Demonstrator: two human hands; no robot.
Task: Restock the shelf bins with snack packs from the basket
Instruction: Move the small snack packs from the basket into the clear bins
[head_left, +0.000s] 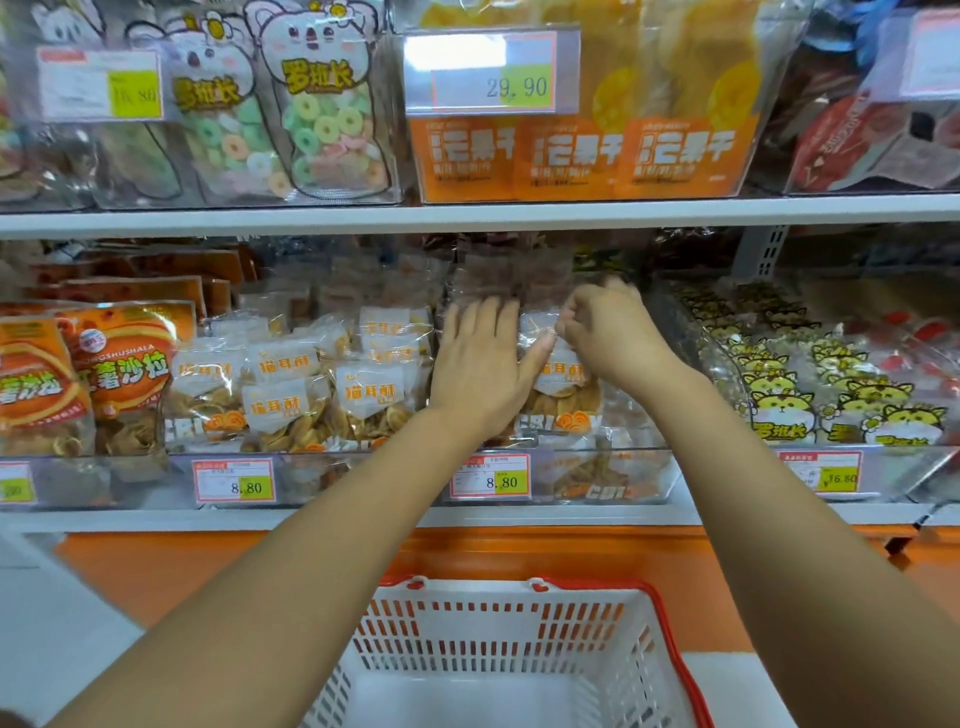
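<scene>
Both my hands reach into a clear shelf bin (597, 475) on the lower shelf. A clear snack pack (563, 387) with a white label and orange characters stands upright in this bin. My left hand (480, 364) lies flat with straight fingers against the pack's left side. My right hand (613, 332) has its fingers curled over the pack's top edge and pinches it. The white basket (571, 629) with red rim sits below; the part of its inside that shows holds no packs.
The bin to the left (311, 483) holds several of the same packs. Orange bags (119, 374) stand further left, yellow cat-print bags (831, 395) to the right. The upper shelf edge (467, 215) runs close above my hands, with candy and orange bags on it.
</scene>
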